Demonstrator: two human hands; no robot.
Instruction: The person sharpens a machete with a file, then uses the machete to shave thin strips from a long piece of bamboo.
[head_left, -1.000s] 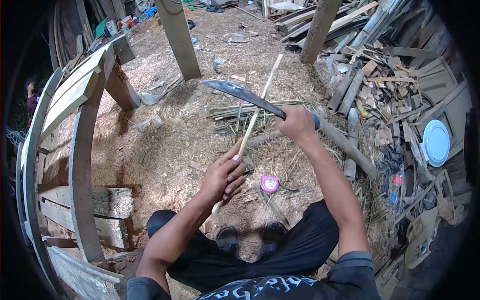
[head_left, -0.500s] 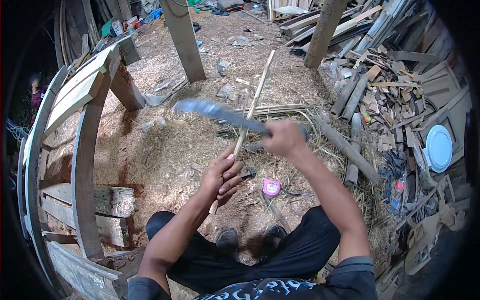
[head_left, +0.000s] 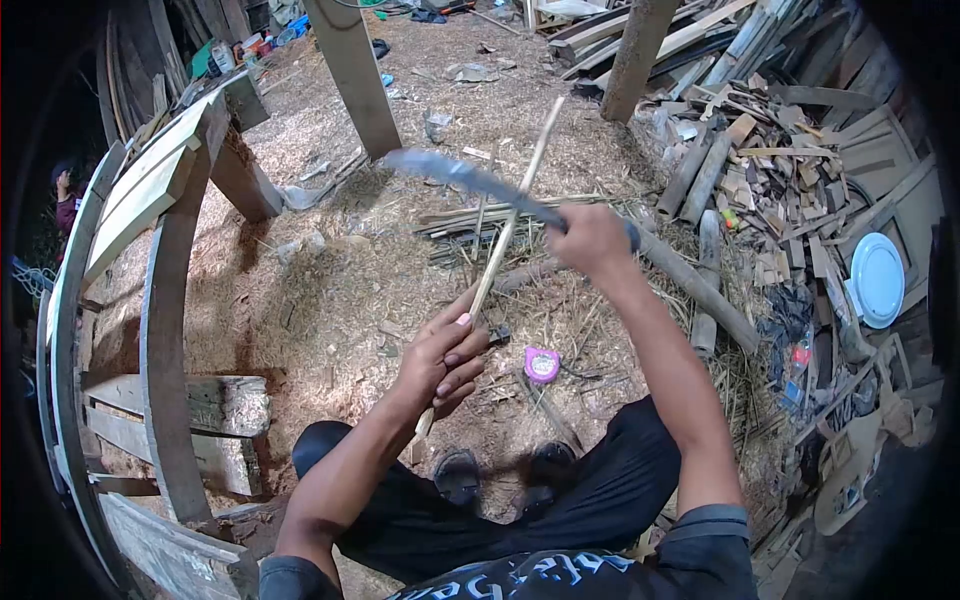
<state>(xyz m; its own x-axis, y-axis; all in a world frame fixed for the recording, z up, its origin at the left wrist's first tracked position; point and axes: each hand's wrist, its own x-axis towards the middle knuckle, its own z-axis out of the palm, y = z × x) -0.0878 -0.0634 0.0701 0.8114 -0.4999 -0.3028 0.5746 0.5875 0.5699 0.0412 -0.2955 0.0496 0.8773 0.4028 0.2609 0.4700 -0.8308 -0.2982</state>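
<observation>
My left hand [head_left: 442,360] is wrapped round the lower part of a long, thin, pale strip of bamboo or wood [head_left: 497,255], which slants up and away to the right. In my right hand [head_left: 592,242] is the handle of a machete [head_left: 468,178], its broad blade pointing left. The blade lies across the upper part of the strip, well above my left fingers, and overlaps it in this view. A pink tape measure [head_left: 542,365] rests on the ground just right of my left hand.
Thin strips [head_left: 450,215] lie on the shavings ahead, near round poles [head_left: 700,290]. Offcuts [head_left: 760,200] are heaped at the right, beside a light-blue round lid [head_left: 878,280]. A curved wooden frame [head_left: 170,340] stands at the left; posts [head_left: 355,75] rise ahead. Another person [head_left: 66,195] is at far left.
My right hand and the machete have moved up and to the right, farther along the strip from my left hand. My left hand keeps its grip; the strip's far end has shifted slightly right.
</observation>
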